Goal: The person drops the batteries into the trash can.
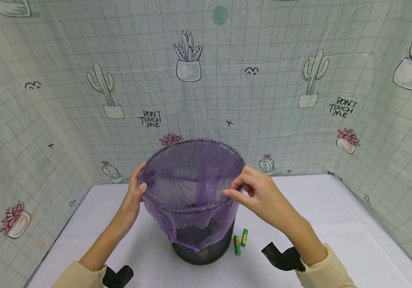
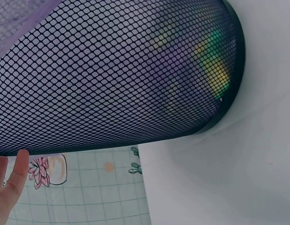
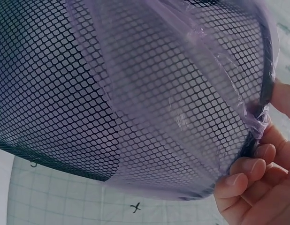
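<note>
A black mesh trash can [image 1: 202,258] stands upright on the table, lined with a thin purple garbage bag [image 1: 162,220] whose edge folds down outside the rim. On the left, my left hand [image 1: 132,198] grips the rim through the bag, thumb on the near inner side and fingers outside. At the right side of the rim, my right hand [image 1: 261,194] pinches the bag's edge with curled fingers. Close up in the right wrist view, a bunched bit of bag [image 3: 258,123] lies by the thumb and fingers. Through the mesh, blurred green and yellow shapes [image 2: 215,70] show near the can's bottom.
Two green and yellow batteries [image 1: 237,245] lie on the table just right of the can. White cloth covers the table [image 1: 299,224]. Behind and at both sides hangs a pale curtain [image 1: 209,100] with cactus drawings.
</note>
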Demonstrator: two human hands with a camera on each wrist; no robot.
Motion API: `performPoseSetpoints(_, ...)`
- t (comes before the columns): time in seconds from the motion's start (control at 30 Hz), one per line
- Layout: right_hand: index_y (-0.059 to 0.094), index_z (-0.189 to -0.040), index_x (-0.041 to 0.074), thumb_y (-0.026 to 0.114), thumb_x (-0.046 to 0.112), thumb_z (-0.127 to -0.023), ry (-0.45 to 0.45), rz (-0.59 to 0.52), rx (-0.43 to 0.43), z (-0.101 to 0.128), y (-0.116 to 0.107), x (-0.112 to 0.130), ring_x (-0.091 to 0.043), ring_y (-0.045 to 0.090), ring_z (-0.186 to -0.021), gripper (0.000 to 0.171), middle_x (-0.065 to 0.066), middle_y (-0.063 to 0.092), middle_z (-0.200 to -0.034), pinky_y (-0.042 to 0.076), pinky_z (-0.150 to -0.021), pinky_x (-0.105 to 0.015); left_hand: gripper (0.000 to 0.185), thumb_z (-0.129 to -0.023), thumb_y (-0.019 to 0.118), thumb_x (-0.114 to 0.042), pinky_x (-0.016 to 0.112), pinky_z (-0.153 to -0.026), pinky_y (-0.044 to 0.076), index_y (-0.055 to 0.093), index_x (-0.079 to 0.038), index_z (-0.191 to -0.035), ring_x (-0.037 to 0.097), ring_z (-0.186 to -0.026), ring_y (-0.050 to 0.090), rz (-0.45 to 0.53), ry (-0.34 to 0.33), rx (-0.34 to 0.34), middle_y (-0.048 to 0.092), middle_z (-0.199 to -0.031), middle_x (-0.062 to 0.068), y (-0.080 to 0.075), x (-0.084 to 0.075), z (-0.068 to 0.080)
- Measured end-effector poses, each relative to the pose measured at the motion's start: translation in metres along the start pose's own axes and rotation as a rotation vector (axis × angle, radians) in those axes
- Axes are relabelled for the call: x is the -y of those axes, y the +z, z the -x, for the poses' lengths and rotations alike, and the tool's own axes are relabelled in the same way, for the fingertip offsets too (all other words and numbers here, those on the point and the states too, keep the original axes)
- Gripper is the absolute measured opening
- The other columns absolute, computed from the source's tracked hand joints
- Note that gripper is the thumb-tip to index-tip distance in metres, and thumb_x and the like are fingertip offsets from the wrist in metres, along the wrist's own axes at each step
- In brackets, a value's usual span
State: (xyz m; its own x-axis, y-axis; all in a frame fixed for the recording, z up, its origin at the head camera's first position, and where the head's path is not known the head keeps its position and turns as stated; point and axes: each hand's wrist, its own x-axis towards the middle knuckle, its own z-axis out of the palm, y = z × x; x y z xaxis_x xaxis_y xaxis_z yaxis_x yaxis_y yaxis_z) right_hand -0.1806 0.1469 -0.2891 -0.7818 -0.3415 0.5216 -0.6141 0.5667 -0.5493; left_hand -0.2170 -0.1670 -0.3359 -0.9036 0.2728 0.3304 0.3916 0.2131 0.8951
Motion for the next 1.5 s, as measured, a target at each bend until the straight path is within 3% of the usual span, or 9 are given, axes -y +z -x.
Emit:
performPoseSetpoints(0.17,0.060,-0.081,0.023,0.069,0.025,-0.082,0.009,-0.025,-0.008,0.002,0.000,-0.001,-0.008,0.039,-0.063,0.010,0.006,0.042,-0.073,0.035,-0.055,-0.020,0.064,-0.093,0.028,-0.040,0.052,-0.096,0.019,0.002,-0.022,-0.149,0.037,-0.139,0.000,0.007,-0.002,0.000,-0.011,-0.154,0.011,0.000,0.000,-0.001)
performPoseSetpoints(0.37,0.055,-0.090,0.013,0.068,0.016,-0.084,0.043,-0.105,-0.077,0.012,0.002,-0.008,-0.007,0.046,-0.063,0.015,0.004,0.049,-0.076,0.042,-0.056,-0.020,0.064,-0.093,0.028,-0.040,0.054,-0.096,0.019,0.002,-0.022,-0.149,0.038,-0.139,0.001,0.011,0.004,-0.002,-0.010,-0.154,0.012,0.000,0.000,-0.001)
performPoseSetpoints(0.73,0.057,-0.094,0.010,0.057,0.015,-0.092,0.212,-0.140,-0.146,0.042,0.015,-0.045,-0.005,0.051,-0.070,0.006,0.002,0.058,-0.082,0.044,-0.063,-0.021,0.065,-0.094,0.027,-0.040,0.058,-0.097,0.018,0.001,-0.019,-0.149,0.039,-0.140,-0.002,0.005,0.015,0.002,-0.011,-0.155,0.012,0.000,0.000,-0.001)
performPoseSetpoints(0.97,0.059,-0.096,0.009,0.060,0.020,-0.090,0.342,-0.142,-0.095,0.059,0.031,-0.075,-0.003,0.050,-0.069,0.013,0.001,0.058,-0.082,0.044,-0.061,-0.020,0.065,-0.094,0.027,-0.039,0.058,-0.098,0.018,0.001,-0.020,-0.149,0.039,-0.140,-0.001,0.010,0.012,0.000,-0.010,-0.154,0.013,0.000,0.000,-0.001)
performPoseSetpoints(1.27,0.056,-0.110,0.009,0.067,0.023,-0.085,0.429,-0.181,-0.045,0.075,0.052,-0.105,-0.005,0.048,-0.068,0.031,0.000,0.053,-0.083,0.042,-0.058,-0.021,0.064,-0.094,0.027,-0.039,0.060,-0.098,0.016,0.002,-0.019,-0.149,0.040,-0.140,-0.003,0.008,0.016,-0.001,-0.011,-0.154,0.013,0.000,0.001,0.000)
performPoseSetpoints(1.5,0.052,-0.122,0.010,0.067,0.028,-0.084,0.546,-0.218,0.045,0.082,0.063,-0.121,-0.008,0.051,-0.073,0.045,-0.003,0.055,-0.091,0.042,-0.061,-0.022,0.065,-0.094,0.027,-0.042,0.060,-0.098,0.017,0.002,-0.020,-0.149,0.041,-0.139,-0.001,0.005,0.015,-0.003,-0.010,-0.154,0.013,0.000,0.001,-0.001)
